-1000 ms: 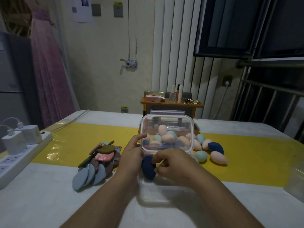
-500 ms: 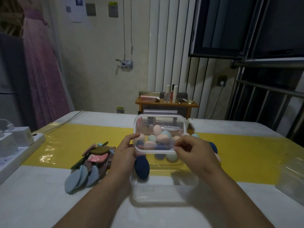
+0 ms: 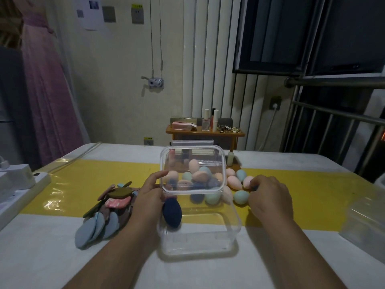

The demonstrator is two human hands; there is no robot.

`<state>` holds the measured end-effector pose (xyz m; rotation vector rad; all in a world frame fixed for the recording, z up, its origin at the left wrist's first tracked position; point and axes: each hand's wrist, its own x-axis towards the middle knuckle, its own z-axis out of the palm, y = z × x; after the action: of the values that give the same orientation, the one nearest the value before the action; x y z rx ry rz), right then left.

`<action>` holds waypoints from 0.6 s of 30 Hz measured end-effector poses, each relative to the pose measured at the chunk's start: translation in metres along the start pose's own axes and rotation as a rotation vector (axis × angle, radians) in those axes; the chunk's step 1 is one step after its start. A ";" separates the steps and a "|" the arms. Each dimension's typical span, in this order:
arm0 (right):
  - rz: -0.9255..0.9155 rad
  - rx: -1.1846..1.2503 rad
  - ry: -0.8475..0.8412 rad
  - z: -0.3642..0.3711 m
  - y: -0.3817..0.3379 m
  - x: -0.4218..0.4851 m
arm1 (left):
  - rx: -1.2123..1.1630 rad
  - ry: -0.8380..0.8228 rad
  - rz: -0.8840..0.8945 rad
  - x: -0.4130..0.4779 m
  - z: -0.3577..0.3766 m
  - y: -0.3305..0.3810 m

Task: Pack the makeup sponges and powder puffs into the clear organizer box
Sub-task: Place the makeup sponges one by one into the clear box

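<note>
The clear organizer box (image 3: 199, 236) stands on the table in front of me. One dark blue sponge (image 3: 171, 212) stands in its left end. My left hand (image 3: 149, 198) grips the left edge of the box's clear lid (image 3: 192, 155), which stands upright at the back. Through and past the lid I see several pink, teal and dark sponges (image 3: 240, 197) lying on the yellow runner. My right hand (image 3: 269, 198) rests among them right of the box, fingers curled on a mostly hidden dark blue sponge (image 3: 253, 187). A pile of flat powder puffs (image 3: 108, 209) lies to the left.
A white power strip with chargers (image 3: 20, 184) runs along the table's left edge. Another clear container (image 3: 366, 222) sits at the right edge. A small wooden shelf with cosmetics (image 3: 205, 132) stands behind the table, and a small bottle (image 3: 230, 158) stands beside the lid.
My right hand let go of the lid's right edge and moved right onto the loose sponges. The left hand keeps the lid upright. The dark blue sponge stays in the box.
</note>
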<state>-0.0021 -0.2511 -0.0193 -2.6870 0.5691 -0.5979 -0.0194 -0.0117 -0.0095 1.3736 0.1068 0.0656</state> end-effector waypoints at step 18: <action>0.092 -0.033 -0.132 0.004 0.007 0.005 | 0.009 -0.006 0.007 0.002 -0.002 -0.001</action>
<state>0.0014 -0.2589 -0.0236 -2.6892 0.6679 -0.3863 -0.0179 -0.0101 -0.0113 1.3827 0.0970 0.0672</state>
